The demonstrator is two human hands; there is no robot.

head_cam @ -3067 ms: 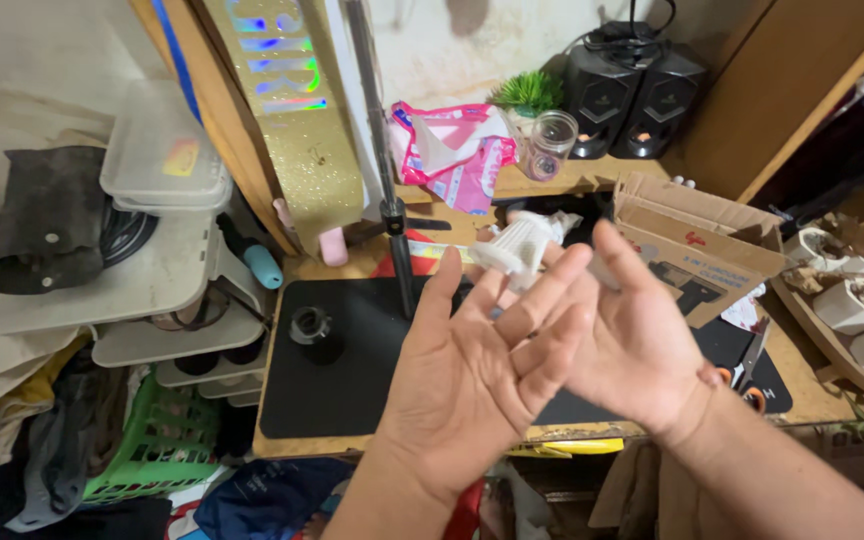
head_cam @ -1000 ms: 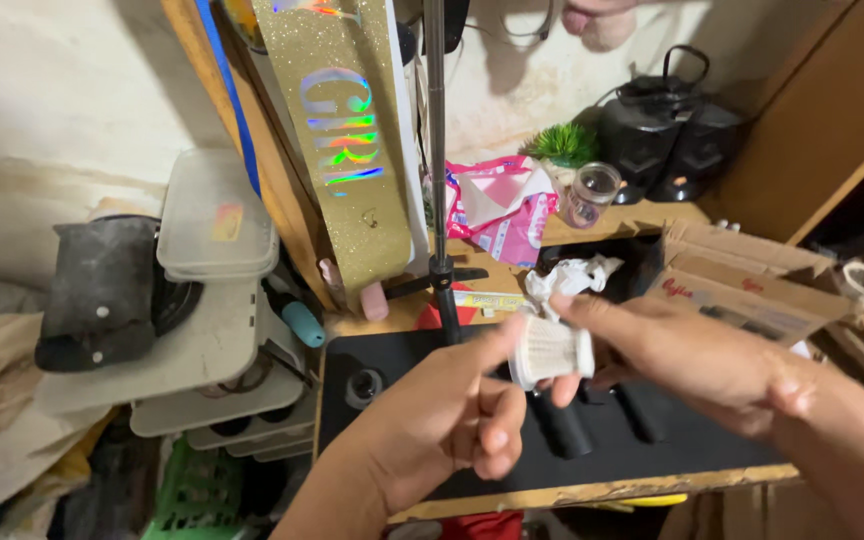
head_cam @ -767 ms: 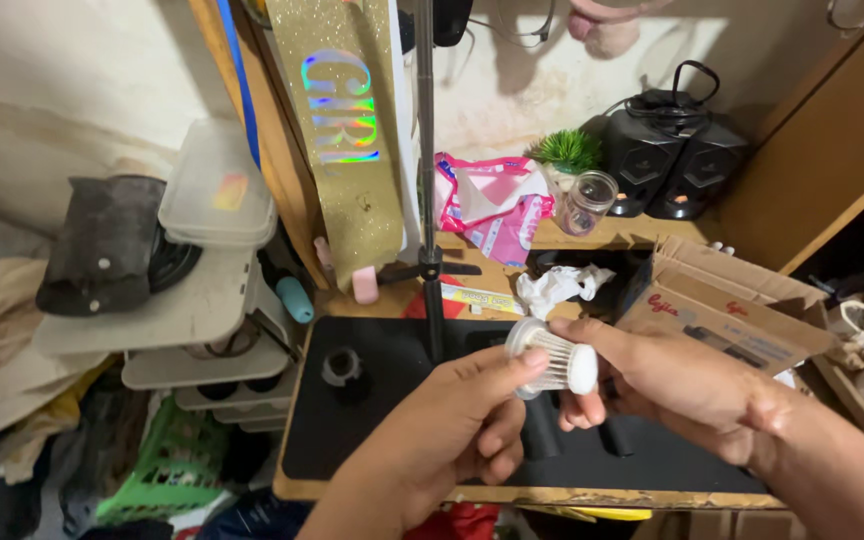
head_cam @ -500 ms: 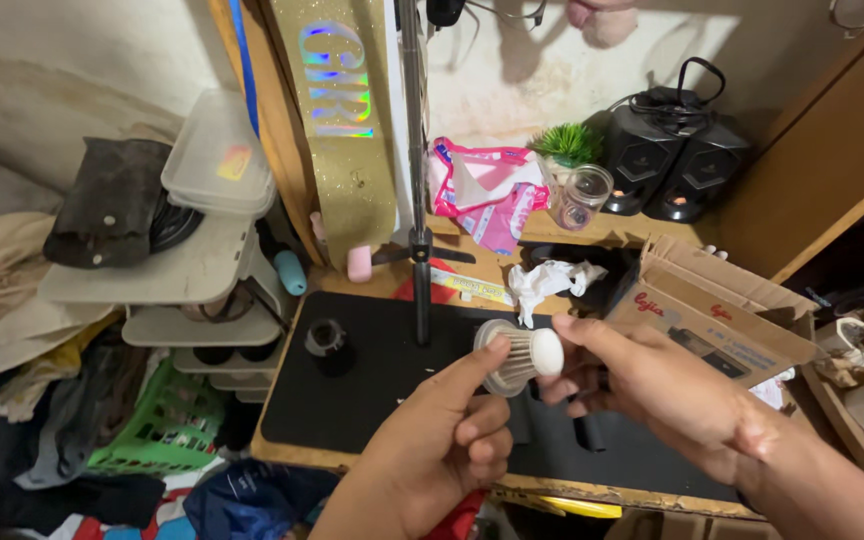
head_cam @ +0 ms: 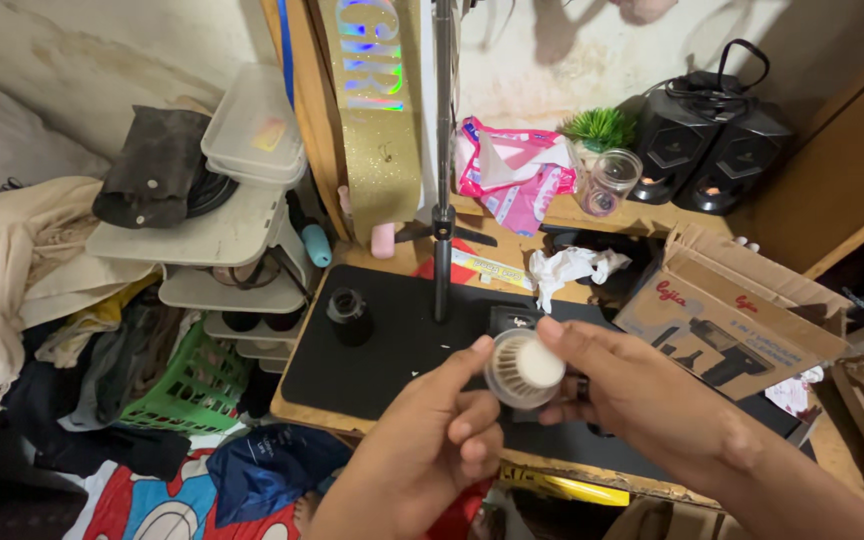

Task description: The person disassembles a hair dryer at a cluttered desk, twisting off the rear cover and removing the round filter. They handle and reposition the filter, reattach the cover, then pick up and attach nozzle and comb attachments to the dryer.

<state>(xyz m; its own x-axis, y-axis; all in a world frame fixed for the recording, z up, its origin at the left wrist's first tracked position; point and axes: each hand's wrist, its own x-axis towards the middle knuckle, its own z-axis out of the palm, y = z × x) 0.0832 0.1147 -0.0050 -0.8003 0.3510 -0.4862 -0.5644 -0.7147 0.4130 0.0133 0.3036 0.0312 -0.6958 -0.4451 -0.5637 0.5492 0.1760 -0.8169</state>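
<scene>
While the view looks down over the desk, a small round white brush head (head_cam: 522,368) is held up nearest the camera, between 2 hands and just above the black mat (head_cam: 392,345). The left hand (head_cam: 432,455) is seen with its grip pinched on the lower left rim of the brush head, thumb on the edge and the other fingers curled under. The right hand (head_cam: 642,400) is seen with its grip pressed on the right side, thumb tip up at the top edge; a dark ring is worn on 1 finger. The bristle ring is turned toward the camera, kinda tilted.

Past the hands, a short black cylinder (head_cam: 349,316) is stood upright on the mat, well apart from the brush head. A metal pole (head_cam: 442,200) is planted upright at the back edge of the mat. Off to the right, an open cardboard box (head_cam: 727,320) is laid on the desk, with a crumpled white tissue (head_cam: 567,268) just beside it. Further back, a clear glass jar (head_cam: 607,182), a pink packet (head_cam: 512,175) and 2 black speakers (head_cam: 712,140) are lined up against the wall. To the left, a stack of white trays (head_cam: 222,230) is seen beside the desk, with a green basket (head_cam: 187,385) on the floor.
</scene>
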